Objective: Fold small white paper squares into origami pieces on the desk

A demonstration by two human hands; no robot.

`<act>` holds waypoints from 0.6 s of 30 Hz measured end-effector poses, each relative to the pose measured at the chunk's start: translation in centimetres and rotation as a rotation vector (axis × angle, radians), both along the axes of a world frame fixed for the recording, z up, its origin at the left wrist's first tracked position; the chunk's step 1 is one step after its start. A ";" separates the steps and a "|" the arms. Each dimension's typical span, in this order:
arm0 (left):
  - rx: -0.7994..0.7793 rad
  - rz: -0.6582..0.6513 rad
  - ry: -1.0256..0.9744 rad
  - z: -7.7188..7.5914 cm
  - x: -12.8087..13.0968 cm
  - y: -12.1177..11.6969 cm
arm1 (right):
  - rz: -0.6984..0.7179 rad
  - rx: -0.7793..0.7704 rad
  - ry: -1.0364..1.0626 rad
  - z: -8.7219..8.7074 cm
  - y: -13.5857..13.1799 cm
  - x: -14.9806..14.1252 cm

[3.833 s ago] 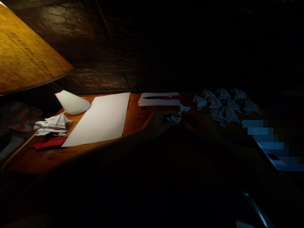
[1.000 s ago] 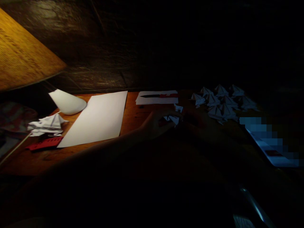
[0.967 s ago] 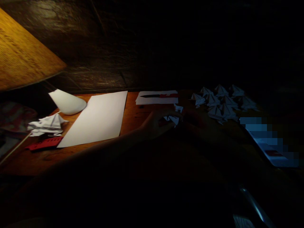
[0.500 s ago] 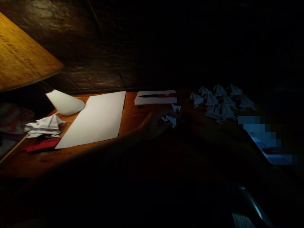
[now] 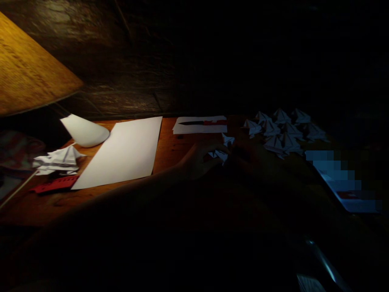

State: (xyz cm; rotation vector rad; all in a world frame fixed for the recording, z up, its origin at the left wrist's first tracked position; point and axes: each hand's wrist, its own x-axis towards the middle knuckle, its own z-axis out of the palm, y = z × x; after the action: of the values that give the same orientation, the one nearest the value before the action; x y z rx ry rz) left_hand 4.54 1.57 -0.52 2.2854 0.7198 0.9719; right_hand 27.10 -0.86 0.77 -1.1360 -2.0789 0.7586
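In the dim middle of the head view, my left hand (image 5: 197,160) pinches a small folded paper figure (image 5: 227,140) of white paper. My right hand (image 5: 249,156) is closed at the figure's right side, its fingers mostly lost in shadow. Both hands meet at the paper, low over the wooden table. Just behind them lies a stack of white paper pieces (image 5: 197,129) with a red-handled knife (image 5: 214,122) across it. Several finished-looking folded paper figures (image 5: 290,142) stand grouped to the right of my hands.
A large white sheet (image 5: 124,152) lies on the wooden table (image 5: 168,152). At left are a lamp with a yellow shade (image 5: 33,73) and white base (image 5: 86,132), crumpled paper (image 5: 59,159) and a red slotted object (image 5: 56,184). A lit phone-like screen (image 5: 337,174) is at right.
Both hands stay together at the paper figure. Since the oldest frame the figure has been turned slightly and shifted a little left in view, as the whole view also moves slightly.
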 end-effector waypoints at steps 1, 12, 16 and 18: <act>0.006 -0.001 0.002 0.0 0.0 0.0 | -0.006 0.007 -0.012 0.0 0.0 0.0; -0.001 -0.003 0.000 0.1 -0.1 0.0 | -0.006 0.045 -0.028 0.4 -0.1 -0.1; 0.000 -0.005 -0.033 0.0 0.0 0.0 | 0.020 0.018 0.047 -0.1 0.0 0.1; -0.016 -0.001 -0.052 -0.1 0.0 0.0 | 0.022 -0.014 0.085 -0.3 -0.1 0.1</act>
State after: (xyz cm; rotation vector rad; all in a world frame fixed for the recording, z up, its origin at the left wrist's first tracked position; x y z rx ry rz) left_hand 4.56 1.56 -0.65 2.2381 0.7026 1.0175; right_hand 27.22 -0.93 0.45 -1.0715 -2.0210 0.8193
